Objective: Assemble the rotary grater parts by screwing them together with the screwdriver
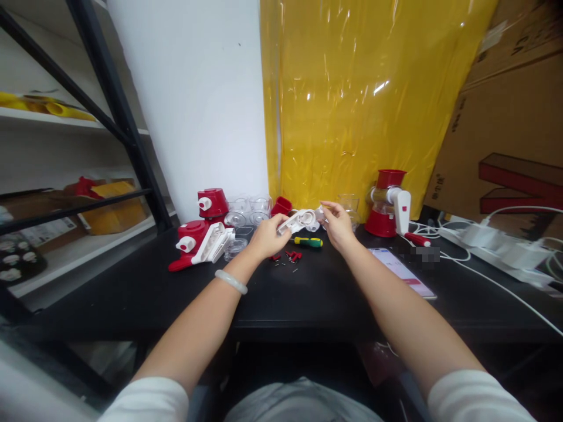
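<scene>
Just above the table, my left hand (269,237) is closed on the near left end of a white plastic part (303,220) with a round, ring-like opening. At the other side, the fingers of my right hand (338,225) pinch a small white piece against it; I cannot tell whether that piece is separate. Beneath the part lies a screwdriver (308,241) with a green and yellow handle. Small red plastic pieces (293,256) and several tiny screws (295,270) are scattered on the black table (303,305) between my forearms.
Red grater bodies (193,234) and white crank arms (215,240) stand at left, beside clear plastic cups (259,205) and a red hopper (281,205). On the right are an assembled rotary grater (382,223), a phone (398,271) and a power strip (497,246) with white cables.
</scene>
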Demonstrator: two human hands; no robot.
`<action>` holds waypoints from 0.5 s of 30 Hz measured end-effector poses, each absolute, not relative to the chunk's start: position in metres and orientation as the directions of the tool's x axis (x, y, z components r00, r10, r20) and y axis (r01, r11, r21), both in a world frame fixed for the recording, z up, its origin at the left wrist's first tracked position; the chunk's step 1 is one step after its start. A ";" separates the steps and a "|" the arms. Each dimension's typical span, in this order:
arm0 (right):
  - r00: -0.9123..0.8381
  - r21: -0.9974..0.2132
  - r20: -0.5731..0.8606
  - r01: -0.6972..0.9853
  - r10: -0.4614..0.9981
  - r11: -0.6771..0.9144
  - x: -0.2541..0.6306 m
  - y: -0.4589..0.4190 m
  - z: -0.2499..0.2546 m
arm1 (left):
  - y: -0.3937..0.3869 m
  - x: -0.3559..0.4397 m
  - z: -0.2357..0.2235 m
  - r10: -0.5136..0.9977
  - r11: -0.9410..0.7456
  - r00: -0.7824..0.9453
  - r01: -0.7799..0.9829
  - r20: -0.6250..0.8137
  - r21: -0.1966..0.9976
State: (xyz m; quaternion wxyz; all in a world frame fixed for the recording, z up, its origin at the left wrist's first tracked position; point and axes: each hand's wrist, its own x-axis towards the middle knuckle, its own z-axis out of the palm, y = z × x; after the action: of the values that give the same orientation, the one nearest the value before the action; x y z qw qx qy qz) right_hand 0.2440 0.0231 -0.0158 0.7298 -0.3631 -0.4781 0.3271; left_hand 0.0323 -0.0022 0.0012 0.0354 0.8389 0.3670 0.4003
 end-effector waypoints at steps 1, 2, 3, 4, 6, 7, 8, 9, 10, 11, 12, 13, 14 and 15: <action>0.339 -0.843 0.458 -0.126 0.821 0.522 0.243 0.022 -0.015 | -0.003 0.032 0.002 0.674 -0.689 0.373 0.628 0.638 0.362; 0.341 -0.849 0.456 -0.111 0.822 0.517 0.241 0.021 -0.015 | -0.004 0.032 0.003 0.694 -0.654 0.333 0.661 0.638 0.367; 0.337 -0.857 0.456 -0.085 0.824 0.509 0.239 0.019 -0.014 | -0.005 0.032 0.003 0.706 -0.624 0.296 0.690 0.644 0.367; 0.330 -0.864 0.459 -0.052 0.825 0.501 0.237 0.017 -0.014 | -0.006 0.033 0.004 0.713 -0.599 0.268 0.713 0.647 0.364; 0.313 -0.869 0.472 0.008 0.824 0.495 0.233 0.012 -0.012 | -0.007 0.034 0.004 0.722 -0.563 0.238 0.748 0.650 0.352; 0.306 -0.868 0.478 0.018 0.823 0.497 0.231 0.010 -0.012 | -0.008 0.035 0.004 0.727 -0.554 0.238 0.758 0.645 0.345; 0.298 -0.868 0.478 0.015 0.826 0.497 0.229 0.008 -0.012 | -0.008 0.035 0.004 0.732 -0.552 0.248 0.762 0.635 0.338; 0.287 -0.871 0.472 0.002 0.834 0.492 0.227 0.006 -0.012 | -0.008 0.035 0.003 0.734 -0.559 0.269 0.760 0.623 0.332; 0.273 -0.876 0.460 -0.015 0.845 0.482 0.225 0.005 -0.012 | -0.007 0.036 0.001 0.731 -0.577 0.297 0.750 0.614 0.324; 0.253 -0.882 0.448 -0.033 0.858 0.470 0.223 0.004 -0.012 | -0.006 0.036 -0.001 0.719 -0.604 0.332 0.733 0.610 0.313; 0.231 -0.888 0.434 -0.055 0.871 0.457 0.220 0.004 -0.012 | -0.005 0.037 -0.003 0.700 -0.636 0.368 0.711 0.612 0.299; 0.207 -0.892 0.421 -0.083 0.883 0.444 0.218 0.003 -0.012 | -0.004 0.037 -0.006 0.674 -0.669 0.399 0.687 0.622 0.285; 0.185 -0.894 0.408 -0.119 0.894 0.433 0.216 0.002 -0.012 | -0.002 0.038 -0.008 0.646 -0.699 0.422 0.662 0.636 0.272; 0.163 -0.893 0.396 -0.159 0.904 0.420 0.214 0.000 -0.012 | -0.001 0.038 -0.011 0.624 -0.721 0.433 0.641 0.651 0.264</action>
State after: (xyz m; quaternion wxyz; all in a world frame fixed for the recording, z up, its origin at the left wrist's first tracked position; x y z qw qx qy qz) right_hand 0.2135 0.0004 -0.0118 0.6699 -0.3642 -0.5111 0.3967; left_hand 0.0384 -0.0007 -0.0110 -0.0115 0.8464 0.3735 0.3794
